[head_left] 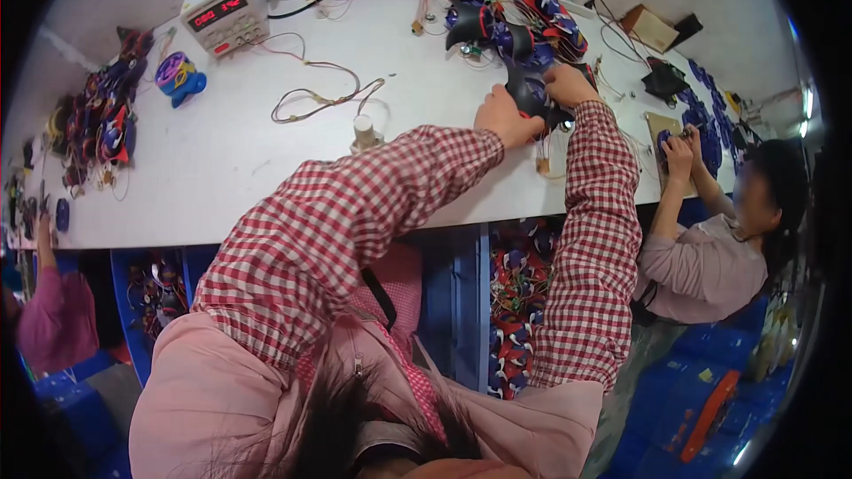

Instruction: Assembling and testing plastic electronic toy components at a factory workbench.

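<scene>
Pink jacket (pixel 209 390): ours, nearest.
Dark shell (pixel 526 89): over the white table (pixel 266 168), just beside the shell heap (pixel 550 22).
Left hand (pixel 508 117): ours, closed on the shell's near edge.
Right hand (pixel 570 85): bent against it; how tightly, we cannot tell.

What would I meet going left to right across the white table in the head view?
Parts pile → power supply → white cylinder → left hand → right hand → co-worker's hand.
</scene>
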A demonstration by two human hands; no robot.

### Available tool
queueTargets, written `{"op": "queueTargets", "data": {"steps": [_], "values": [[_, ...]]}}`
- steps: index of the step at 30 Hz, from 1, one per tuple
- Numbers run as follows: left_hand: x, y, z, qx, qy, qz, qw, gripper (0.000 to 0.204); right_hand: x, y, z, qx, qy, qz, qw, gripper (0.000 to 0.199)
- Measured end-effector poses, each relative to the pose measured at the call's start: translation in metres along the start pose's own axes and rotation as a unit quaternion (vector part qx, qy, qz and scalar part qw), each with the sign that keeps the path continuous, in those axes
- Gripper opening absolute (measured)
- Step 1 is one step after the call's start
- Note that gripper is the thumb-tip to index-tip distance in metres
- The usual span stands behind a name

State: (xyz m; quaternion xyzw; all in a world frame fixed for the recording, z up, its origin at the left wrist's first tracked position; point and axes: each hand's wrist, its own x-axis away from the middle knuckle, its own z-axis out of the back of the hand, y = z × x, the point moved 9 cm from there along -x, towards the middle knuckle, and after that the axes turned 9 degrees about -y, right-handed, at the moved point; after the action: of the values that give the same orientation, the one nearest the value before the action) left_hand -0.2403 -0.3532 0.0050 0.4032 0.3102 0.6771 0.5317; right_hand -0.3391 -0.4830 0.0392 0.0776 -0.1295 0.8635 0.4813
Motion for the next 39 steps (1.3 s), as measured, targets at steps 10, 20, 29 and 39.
{"op": "queueTargets", "data": {"steps": [10,20,29,39], "values": [[0.123,-0.037,0.024,0.339,-0.086,-0.135,0.927,0.069,0.030,-0.021,-0.010,-0.013,0.062,0.091,0.994,0.021],[0.161,-0.012,0.054,0.695,-0.202,-0.141,0.676,0.051,0.140,-0.032,0.028,-0.393,0.203,0.005,0.897,0.031],[0.263,-0.024,0.108,0.523,-0.246,-0.282,0.766,0.052,0.237,-0.124,0.052,-0.385,0.188,0.033,0.903,0.032],[0.361,-0.188,0.247,0.631,0.061,-0.140,0.760,0.042,0.231,-0.272,-0.023,-0.521,0.091,0.127,0.839,0.026]]}}
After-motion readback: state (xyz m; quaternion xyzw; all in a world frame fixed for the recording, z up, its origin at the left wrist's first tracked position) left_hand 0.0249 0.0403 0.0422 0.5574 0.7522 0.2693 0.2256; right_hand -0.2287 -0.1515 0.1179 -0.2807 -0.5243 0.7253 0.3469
